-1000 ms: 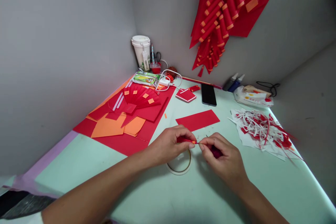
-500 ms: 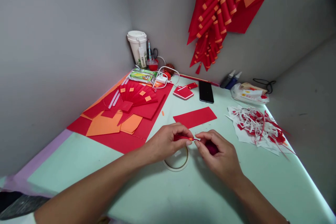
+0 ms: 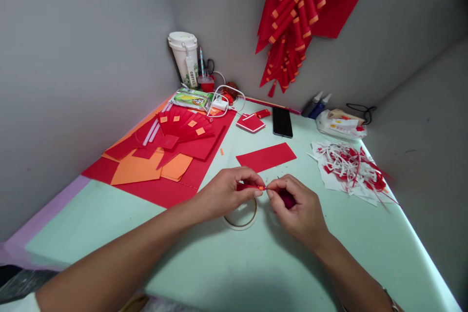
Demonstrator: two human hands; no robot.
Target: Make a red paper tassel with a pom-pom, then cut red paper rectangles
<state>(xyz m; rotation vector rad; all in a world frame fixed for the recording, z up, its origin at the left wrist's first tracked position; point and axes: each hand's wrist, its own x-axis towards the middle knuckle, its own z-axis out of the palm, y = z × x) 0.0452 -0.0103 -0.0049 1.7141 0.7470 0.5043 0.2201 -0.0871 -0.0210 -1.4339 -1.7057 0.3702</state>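
One red tube (image 3: 244, 186), half-hidden by left fingers (image 3: 250, 174).

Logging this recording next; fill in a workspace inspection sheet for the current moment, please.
Surface: pale green tabletop, purple strip along its left edge.
Job's things: red roll with orange band; tape ring lying flat; red paper rectangle beyond the hands.
Clutter: red-and-white shreds at right; phone and lidded cup further back.
Left grip: pinches the red roll.
Right grip: curled around a dark red object, mostly hidden.
Cables: white charger with looped cable.
Surroundings: grey walls, hanging red decoration.
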